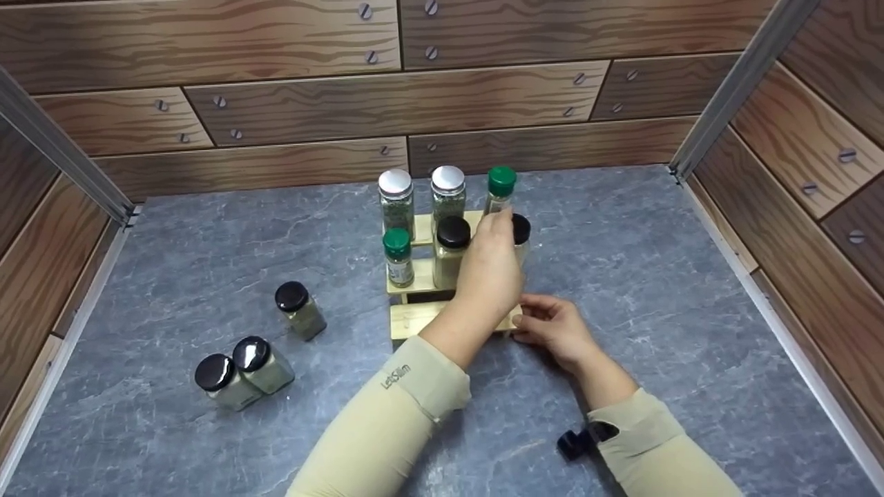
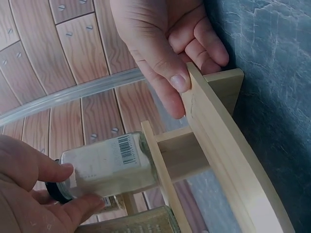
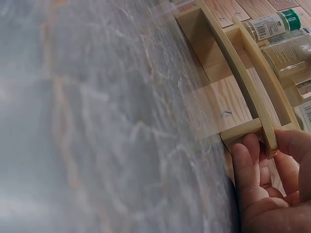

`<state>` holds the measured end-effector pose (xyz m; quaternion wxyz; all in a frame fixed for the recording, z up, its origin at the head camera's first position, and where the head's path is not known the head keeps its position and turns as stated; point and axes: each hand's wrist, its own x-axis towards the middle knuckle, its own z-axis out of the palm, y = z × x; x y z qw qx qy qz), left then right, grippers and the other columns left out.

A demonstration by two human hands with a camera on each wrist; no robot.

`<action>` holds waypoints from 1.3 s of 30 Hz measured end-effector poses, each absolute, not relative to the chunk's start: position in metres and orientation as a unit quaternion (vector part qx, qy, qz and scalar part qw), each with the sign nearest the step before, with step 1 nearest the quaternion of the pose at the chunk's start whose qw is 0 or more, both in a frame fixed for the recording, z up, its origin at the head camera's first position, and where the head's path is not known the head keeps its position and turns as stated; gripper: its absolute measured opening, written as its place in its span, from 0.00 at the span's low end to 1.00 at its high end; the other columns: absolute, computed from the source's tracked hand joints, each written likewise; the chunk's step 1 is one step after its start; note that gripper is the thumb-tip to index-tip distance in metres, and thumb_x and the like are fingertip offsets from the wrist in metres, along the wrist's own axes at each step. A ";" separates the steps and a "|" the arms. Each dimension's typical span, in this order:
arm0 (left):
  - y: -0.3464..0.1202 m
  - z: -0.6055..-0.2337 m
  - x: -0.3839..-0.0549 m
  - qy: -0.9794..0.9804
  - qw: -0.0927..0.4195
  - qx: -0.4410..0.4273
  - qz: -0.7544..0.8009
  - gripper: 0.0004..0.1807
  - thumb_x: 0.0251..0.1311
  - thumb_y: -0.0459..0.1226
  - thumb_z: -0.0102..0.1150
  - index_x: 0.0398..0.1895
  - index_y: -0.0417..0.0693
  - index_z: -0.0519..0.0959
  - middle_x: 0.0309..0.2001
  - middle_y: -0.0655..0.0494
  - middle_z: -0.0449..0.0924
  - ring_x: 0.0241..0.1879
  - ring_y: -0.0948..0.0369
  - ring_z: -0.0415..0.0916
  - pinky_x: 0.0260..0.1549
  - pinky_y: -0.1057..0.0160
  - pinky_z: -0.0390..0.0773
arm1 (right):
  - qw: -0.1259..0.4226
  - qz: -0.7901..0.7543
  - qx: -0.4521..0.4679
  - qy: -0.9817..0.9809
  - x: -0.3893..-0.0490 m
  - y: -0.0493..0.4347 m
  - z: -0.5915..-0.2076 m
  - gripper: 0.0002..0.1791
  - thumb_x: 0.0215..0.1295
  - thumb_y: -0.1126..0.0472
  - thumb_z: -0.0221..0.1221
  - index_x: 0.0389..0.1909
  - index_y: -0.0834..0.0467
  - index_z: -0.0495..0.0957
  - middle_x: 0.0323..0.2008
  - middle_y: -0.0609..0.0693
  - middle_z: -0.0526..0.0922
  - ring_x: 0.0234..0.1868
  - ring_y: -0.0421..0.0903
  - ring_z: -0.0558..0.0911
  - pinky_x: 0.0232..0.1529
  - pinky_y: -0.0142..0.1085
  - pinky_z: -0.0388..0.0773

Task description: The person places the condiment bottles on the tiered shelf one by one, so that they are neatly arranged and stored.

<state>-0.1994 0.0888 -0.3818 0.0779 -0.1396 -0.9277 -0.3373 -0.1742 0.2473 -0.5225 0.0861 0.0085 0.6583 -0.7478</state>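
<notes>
A tiered wooden spice rack [image 1: 413, 316] stands mid-table, its lowest tier bare. My left hand [image 1: 492, 270] reaches over it and pinches a spice jar [image 2: 109, 165] near its black cap, at the right end of the middle tier. In the left wrist view, the jar's base is right at the tier's wooden strip. My right hand [image 1: 563, 336] grips the right end of the lowest tier between thumb and fingers. Beside the held jar is another black-capped jar [image 1: 452, 238], then a small green-capped jar [image 1: 398, 257] at the left end.
Along the top tier are two silver-capped jars [image 1: 396, 185] and a green-capped jar [image 1: 502, 181], partly behind my left hand. Left on the grey table are a black-capped jar [image 1: 301, 314] and two more jars [image 1: 238, 379] side by side. Wood-patterned walls [image 1: 311, 110] enclose the table.
</notes>
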 end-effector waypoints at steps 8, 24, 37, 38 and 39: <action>0.080 -0.377 -0.187 -0.926 0.103 -0.141 -0.334 0.36 0.66 0.24 0.63 0.78 0.37 0.66 0.75 0.42 0.67 0.70 0.48 0.73 0.70 0.56 0.73 | 0.097 -0.750 -0.002 0.654 -0.175 0.240 -0.523 0.20 0.65 0.78 0.62 0.59 0.75 0.79 0.37 0.52 0.86 0.35 0.44 0.88 0.37 0.35 0.89; -0.044 -0.375 -0.130 -0.775 0.349 -0.064 -0.523 0.26 0.53 0.21 0.72 0.58 0.35 0.82 0.58 0.42 0.85 0.59 0.50 0.82 0.62 0.60 0.80 | 0.101 -0.730 0.011 0.676 -0.176 0.247 -0.517 0.29 0.66 0.80 0.60 0.68 0.81 0.67 0.42 0.54 0.86 0.38 0.44 0.88 0.42 0.38 0.89; -0.113 -0.449 -0.150 -0.791 0.259 0.194 -0.520 0.39 0.59 0.20 0.67 0.75 0.37 0.68 0.78 0.43 0.62 0.78 0.45 0.58 0.79 0.51 0.56 | 0.091 -0.726 0.017 0.681 -0.178 0.247 -0.517 0.29 0.67 0.80 0.60 0.68 0.81 0.67 0.42 0.54 0.85 0.38 0.45 0.88 0.43 0.39 0.90; -0.114 -0.453 -0.151 -0.788 0.255 0.205 -0.521 0.39 0.59 0.21 0.67 0.76 0.37 0.67 0.77 0.43 0.62 0.78 0.45 0.58 0.79 0.51 0.57 | 0.094 -0.726 0.018 0.681 -0.178 0.247 -0.517 0.29 0.67 0.80 0.60 0.68 0.81 0.67 0.42 0.54 0.85 0.38 0.45 0.88 0.43 0.39 0.90; -0.115 -0.456 -0.152 -0.784 0.255 0.217 -0.523 0.40 0.59 0.21 0.68 0.76 0.38 0.66 0.77 0.42 0.63 0.78 0.45 0.59 0.78 0.50 0.57 | 0.097 -0.726 0.018 0.681 -0.177 0.246 -0.518 0.29 0.67 0.80 0.60 0.68 0.81 0.67 0.42 0.54 0.85 0.38 0.45 0.88 0.43 0.39 0.90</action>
